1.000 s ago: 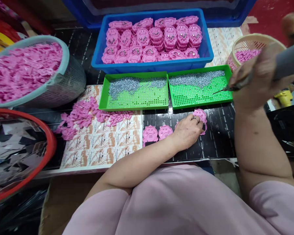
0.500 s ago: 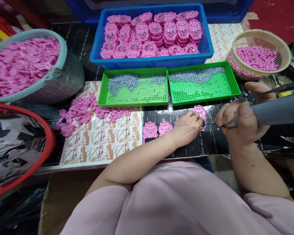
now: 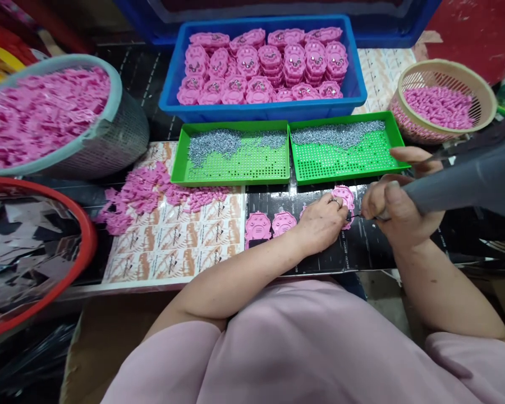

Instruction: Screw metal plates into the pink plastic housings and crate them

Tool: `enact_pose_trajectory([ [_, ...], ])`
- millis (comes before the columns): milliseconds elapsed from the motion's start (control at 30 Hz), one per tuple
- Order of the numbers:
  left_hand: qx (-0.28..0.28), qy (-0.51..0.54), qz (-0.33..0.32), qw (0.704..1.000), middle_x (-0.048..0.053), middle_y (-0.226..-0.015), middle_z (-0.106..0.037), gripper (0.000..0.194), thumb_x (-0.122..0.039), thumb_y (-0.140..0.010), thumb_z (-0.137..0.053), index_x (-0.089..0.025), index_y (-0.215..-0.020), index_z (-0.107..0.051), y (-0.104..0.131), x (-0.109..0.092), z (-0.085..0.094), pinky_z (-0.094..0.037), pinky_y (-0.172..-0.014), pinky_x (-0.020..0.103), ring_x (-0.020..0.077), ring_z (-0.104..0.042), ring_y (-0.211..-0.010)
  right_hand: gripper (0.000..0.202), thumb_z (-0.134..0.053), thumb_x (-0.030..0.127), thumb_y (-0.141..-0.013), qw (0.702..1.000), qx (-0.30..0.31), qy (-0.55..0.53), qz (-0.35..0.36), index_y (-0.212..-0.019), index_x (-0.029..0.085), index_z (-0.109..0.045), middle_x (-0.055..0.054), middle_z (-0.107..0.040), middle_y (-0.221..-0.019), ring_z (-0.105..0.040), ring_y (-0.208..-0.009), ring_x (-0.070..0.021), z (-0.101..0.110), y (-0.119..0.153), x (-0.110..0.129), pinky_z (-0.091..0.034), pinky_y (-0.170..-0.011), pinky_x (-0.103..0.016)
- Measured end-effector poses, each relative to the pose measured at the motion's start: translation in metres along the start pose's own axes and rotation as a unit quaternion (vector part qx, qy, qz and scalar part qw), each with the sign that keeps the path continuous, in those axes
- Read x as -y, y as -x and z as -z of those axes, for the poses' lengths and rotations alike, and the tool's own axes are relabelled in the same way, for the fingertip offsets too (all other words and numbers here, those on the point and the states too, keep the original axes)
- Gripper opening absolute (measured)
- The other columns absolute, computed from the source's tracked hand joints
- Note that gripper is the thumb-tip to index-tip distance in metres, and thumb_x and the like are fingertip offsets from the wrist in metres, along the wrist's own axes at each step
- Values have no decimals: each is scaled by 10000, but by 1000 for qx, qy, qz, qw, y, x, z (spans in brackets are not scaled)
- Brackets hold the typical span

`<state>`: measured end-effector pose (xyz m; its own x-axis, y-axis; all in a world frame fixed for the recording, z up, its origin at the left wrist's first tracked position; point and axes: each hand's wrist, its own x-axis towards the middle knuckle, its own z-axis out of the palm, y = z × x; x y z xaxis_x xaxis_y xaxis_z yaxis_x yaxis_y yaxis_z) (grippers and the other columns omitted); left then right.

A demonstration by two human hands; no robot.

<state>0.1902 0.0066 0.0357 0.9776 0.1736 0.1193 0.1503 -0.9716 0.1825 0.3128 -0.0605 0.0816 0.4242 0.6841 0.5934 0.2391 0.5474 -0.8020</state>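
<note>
While the right grip (image 3: 398, 216) clasps a driver (image 3: 458, 185), a pink casing (image 3: 343, 193) lies against the left grip (image 3: 323, 224) — closure unclear.

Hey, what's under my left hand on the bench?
Your left hand partly covers a pink casing, whose far end shows. A pink sliver peeks out at the hand's left side. Whatever lies beneath the palm is hidden.

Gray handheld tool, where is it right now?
In the head view, the gray tool is at the right, in the right hand's grip, its thin bit pointing at the pink piece beside the left hand's grip.
</note>
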Motion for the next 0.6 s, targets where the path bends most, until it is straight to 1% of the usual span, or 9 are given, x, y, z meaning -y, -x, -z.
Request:
enact_pose_trajectory([
  [33,0,2,-1,1000,109,-945,-630,179,-235,-930,-532,-112,-978,-654,0,0,0,-470,-806,335,227,-549,-955,318,-675,323,-807,999,-30,6,10,-1118,334,-607,88,-442,-474,-421,-313,-124,0,-8,-1,-365,-287,-282],
  [133,-1,5,2,1000,107,-939,-633,199,-255,-936,-521,-113,-968,-658,1,1,-2,-463,-792,332,232,-546,-941,304,-679,407,-813,980,-184,10,74,-1066,337,-526,124,-356,-439,-329,-285,-96,0,-40,-17,-321,-283,-245],
  [167,0,7,2,1000,106,-939,-634,206,-258,-937,-517,-112,-972,-659,1,1,-2,-461,-793,331,234,-547,-937,358,-681,440,-813,975,-208,13,80,-1086,338,-473,135,-352,-437,-323,-288,-95,1,-50,-27,-326,-295,-240],
  [200,0,9,3,1000,105,-942,-636,214,-260,-939,-513,-110,-979,-660,1,2,-2,-458,-799,332,236,-547,-935,435,-704,501,-778,970,-225,18,91,-1075,329,-437,145,-362,-433,-316,-283,-89,2,-58,-37,-297,-288,-225],
  [267,0,12,2,1000,106,-953,-638,228,-263,-942,-505,-105,-991,-662,1,1,-2,-454,-818,337,241,-550,-938,505,-712,579,-737,970,-220,57,85,-1049,300,-429,147,-371,-419,-313,-278,-88,3,-70,-57,-283,-288,-235],
  [367,4,20,2,1000,112,-976,-640,264,-292,-952,-496,-98,-1012,-664,1,1,-1,-449,-846,337,244,-557,-960,478,-659,617,-771,973,-193,107,67,-1057,290,-460,125,-382,-421,-337,-293,-100,1,-74,-73,-311,-311,-274],
  [433,7,32,8,999,116,-1002,-640,293,-327,-956,-497,-95,-1022,-663,1,0,0,-445,-862,333,244,-556,-982,472,-622,643,-788,973,-183,130,56,-1080,309,-460,112,-378,-433,-340,-311,-105,-1,-73,-75,-317,-329,-292],
  [533,8,47,16,999,122,-1037,-636,335,-373,-955,-498,-91,-1034,-660,2,-1,2,-439,-879,336,250,-546,-1007,539,-604,692,-767,973,-180,144,31,-1115,321,-426,103,-358,-441,-346,-342,-116,-3,-73,-74,-338,-367,-316],
  [600,13,52,17,998,126,-1046,-631,372,-406,-949,-503,-82,-1049,-656,3,-1,4,-436,-892,342,258,-540,-1017,541,-609,709,-749,973,-181,140,15,-1078,325,-417,97,-342,-444,-363,-369,-125,-3,-74,-74,-351,-395,-326],
])
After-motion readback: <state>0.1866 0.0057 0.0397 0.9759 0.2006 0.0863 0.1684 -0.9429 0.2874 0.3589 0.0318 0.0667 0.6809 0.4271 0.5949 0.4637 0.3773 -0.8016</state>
